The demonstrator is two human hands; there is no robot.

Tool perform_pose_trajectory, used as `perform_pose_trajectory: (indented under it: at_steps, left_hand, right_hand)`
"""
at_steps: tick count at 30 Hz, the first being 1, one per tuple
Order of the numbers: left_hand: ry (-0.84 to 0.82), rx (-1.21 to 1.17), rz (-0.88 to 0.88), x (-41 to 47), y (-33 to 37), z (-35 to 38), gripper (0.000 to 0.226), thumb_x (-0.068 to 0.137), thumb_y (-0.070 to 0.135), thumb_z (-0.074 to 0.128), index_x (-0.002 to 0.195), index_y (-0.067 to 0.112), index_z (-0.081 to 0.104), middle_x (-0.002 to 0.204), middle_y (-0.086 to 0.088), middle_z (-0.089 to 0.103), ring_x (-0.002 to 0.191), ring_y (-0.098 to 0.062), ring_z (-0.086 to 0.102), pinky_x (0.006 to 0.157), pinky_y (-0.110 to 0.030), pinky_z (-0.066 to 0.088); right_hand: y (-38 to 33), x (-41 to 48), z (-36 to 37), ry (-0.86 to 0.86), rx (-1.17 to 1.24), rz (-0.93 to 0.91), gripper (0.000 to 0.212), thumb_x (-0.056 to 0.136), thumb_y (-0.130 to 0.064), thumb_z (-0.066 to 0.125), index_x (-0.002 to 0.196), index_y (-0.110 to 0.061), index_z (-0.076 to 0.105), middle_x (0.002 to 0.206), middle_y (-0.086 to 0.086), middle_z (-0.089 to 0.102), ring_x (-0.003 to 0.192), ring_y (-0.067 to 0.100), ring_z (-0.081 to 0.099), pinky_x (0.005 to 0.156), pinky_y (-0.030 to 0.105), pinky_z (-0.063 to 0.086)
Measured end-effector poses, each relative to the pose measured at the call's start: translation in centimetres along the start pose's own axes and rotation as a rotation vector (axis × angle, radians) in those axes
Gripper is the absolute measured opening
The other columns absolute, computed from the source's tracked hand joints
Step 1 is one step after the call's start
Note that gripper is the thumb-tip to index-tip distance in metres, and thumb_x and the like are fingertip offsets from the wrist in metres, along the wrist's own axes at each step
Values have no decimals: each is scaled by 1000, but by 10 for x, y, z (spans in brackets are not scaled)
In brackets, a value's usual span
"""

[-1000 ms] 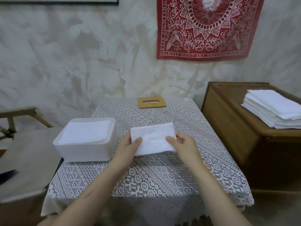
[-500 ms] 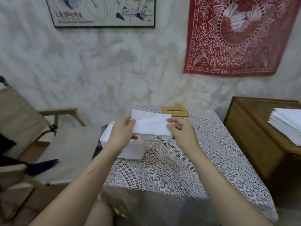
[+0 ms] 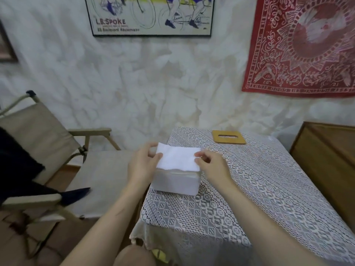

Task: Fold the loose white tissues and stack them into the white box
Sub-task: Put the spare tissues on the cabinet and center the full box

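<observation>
1. Soft, dim, warm indoor light; only a faint shadow lies under the white box (image 3: 175, 182) on the tablecloth (image 3: 259, 189).
2. Motion blur smears everything slightly, the poster (image 3: 149, 14) lettering included.
3. Wide-angle distortion bends the chair (image 3: 38, 141) at the left edge.
4. The white tissue (image 3: 177, 159) is nearly washed out.

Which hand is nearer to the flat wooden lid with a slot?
Right. The right hand pinches the folded white tissue on the side toward the flat wooden slotted lid; the left hand holds the tissue's far side.

Framed poster (image 3: 149, 16): "L.B. SPOKE"; line beneath blurred, unreadable. Red wall cloth (image 3: 307, 48): border lettering, too blurred.
</observation>
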State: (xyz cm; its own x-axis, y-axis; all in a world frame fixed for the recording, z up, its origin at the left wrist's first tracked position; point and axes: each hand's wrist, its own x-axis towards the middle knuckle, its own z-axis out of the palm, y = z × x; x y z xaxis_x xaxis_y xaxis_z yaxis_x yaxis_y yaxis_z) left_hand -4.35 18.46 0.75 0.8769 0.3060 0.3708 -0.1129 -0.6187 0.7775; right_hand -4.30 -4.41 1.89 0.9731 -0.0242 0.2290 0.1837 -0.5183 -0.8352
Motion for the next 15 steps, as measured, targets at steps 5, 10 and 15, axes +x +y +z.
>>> perform_pose_trajectory:
  at_steps: [5, 10, 15]
  left_hand:
    - [-51, 29, -31, 2, -8, 5, 34, 94, 34, 68, 127, 40, 63, 89, 16, 68, 97, -15, 66, 88, -40, 53]
    - [-81, 114, -22, 4, -14, 7, 39, 94, 31, 69, 132, 37, 61, 86, 18, 64, 99, -18, 65, 87, -43, 53]
    - [-90, 150, 26, 3, -15, 11, 39, 95, 27, 67, 133, 34, 63, 105, 7, 64, 103, -20, 62, 86, -41, 52]
  right_hand:
    - [1, 1, 6, -2, -123, -2, 18, 97, -24, 64, 113, -25, 73, 91, -9, 67, 80, 7, 59, 63, 23, 40]
    - [7, -2, 10, -11, -210, -40, 22, 98, -24, 62, 116, -23, 74, 86, -15, 62, 77, 2, 56, 64, 20, 40]
    - [11, -3, 17, -30, -323, -95, 25, 99, -27, 58, 119, -24, 71, 105, -7, 57, 105, 17, 55, 80, 32, 42]
